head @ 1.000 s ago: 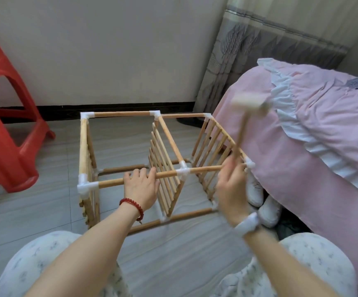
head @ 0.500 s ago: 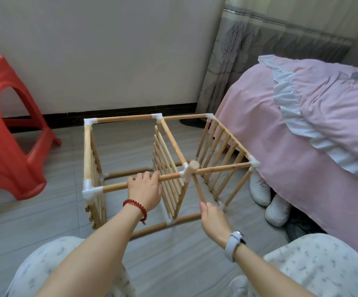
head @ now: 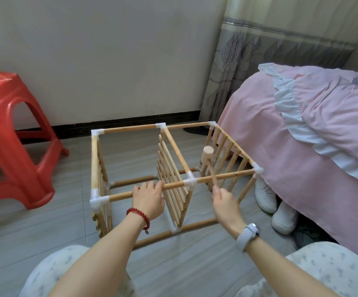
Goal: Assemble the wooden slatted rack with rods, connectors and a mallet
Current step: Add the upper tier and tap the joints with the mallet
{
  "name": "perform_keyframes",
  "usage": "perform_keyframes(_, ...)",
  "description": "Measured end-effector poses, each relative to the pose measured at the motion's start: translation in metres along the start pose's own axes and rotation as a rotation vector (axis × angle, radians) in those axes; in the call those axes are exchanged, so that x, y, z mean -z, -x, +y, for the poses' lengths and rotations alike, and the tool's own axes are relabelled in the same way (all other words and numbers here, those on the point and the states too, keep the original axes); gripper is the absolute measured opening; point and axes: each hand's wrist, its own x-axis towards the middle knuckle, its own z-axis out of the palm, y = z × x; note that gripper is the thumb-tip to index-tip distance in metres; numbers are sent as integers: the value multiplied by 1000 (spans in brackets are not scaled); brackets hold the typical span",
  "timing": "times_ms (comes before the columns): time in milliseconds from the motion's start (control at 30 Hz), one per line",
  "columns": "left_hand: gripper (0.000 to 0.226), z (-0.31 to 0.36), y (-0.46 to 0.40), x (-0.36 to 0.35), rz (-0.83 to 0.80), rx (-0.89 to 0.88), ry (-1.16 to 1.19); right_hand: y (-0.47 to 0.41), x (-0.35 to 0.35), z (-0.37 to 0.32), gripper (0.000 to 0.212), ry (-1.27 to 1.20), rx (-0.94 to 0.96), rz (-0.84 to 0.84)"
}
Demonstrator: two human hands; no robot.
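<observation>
The wooden rack (head: pixel 128 129) stands on the floor as a box of rods joined by white connectors, with slatted panels at the left, middle and right. My left hand (head: pixel 148 199) grips the near top rod (head: pixel 173 186), just left of the middle white connector (head: pixel 189 182). My right hand (head: pixel 224 200) holds the handle of a small wooden mallet (head: pixel 207 155). The mallet head is raised above the right section, a little beyond the near rod.
A red plastic stool (head: pixel 6 133) stands at the left. A bed with a pink cover (head: pixel 302 133) runs close along the rack's right side, with white shoes (head: pixel 274 202) under its edge. Wall and curtain are behind. My knees are at the bottom of the frame.
The mallet swung down from high at the right onto the middle connector, then lifted again and now hangs above the right section. My left hand has kept its grip on the near rod.
</observation>
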Motion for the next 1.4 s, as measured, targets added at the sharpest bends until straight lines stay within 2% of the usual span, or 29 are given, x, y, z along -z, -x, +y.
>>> perform_keyframes(133,44,0,-1,7,-18,2,-12,-11,67,-64,35,-366,347,318)
perform_keyframes(167,43,2,-1,8,-30,5,-8,-4,65,-65,33,-410,406,366)
perform_keyframes(200,41,3,-1,9,-46,9,-1,4,51,-54,32,-407,388,372)
perform_keyframes(233,40,4,-1,9,-57,12,8,13,29,-36,31,-380,302,308)
perform_keyframes(300,39,2,-3,10,-53,23,78,26,-19,3,32,-177,24,-34)
perform_keyframes(333,39,1,-5,11,-40,39,175,29,-34,17,35,-77,-54,-160)
perform_keyframes(400,42,1,-8,19,4,64,464,23,-37,23,38,-120,-84,-173)
perform_keyframes(500,43,10,-13,43,69,79,924,16,-14,1,36,-178,92,-141)
perform_keyframes(600,47,23,-12,75,74,94,1347,15,-12,-10,28,-10,271,-179)
perform_keyframes(667,53,27,-12,96,79,115,1519,16,-14,-17,26,125,341,-96)
perform_keyframes(700,49,28,-12,104,123,127,1531,15,-15,-20,35,174,395,-2)
perform_keyframes(767,29,27,-11,114,287,167,1471,14,-10,-32,54,270,554,195)
perform_keyframes(800,22,26,-12,116,368,210,1442,14,-6,-42,54,337,615,248)
perform_keyframes(933,23,25,-12,129,518,361,1399,7,19,-80,30,494,587,116)
perform_keyframes(1000,24,25,-14,139,572,347,1382,0,29,-90,24,418,552,51)
perform_keyframes(1067,24,25,-18,150,599,292,1363,-6,31,-94,22,232,520,-3)
perform_keyframes(1167,23,18,-27,157,564,182,1290,-20,26,-91,21,23,477,-109)
perform_keyframes(1267,30,7,-52,161,418,53,1150,-56,29,-90,20,-22,454,-217)
perform_keyframes(1333,44,-3,-74,157,288,30,1016,-89,30,-87,20,6,414,-218)
perform_keyframes(1400,50,-19,-98,141,214,88,823,-125,27,-80,20,34,315,-165)
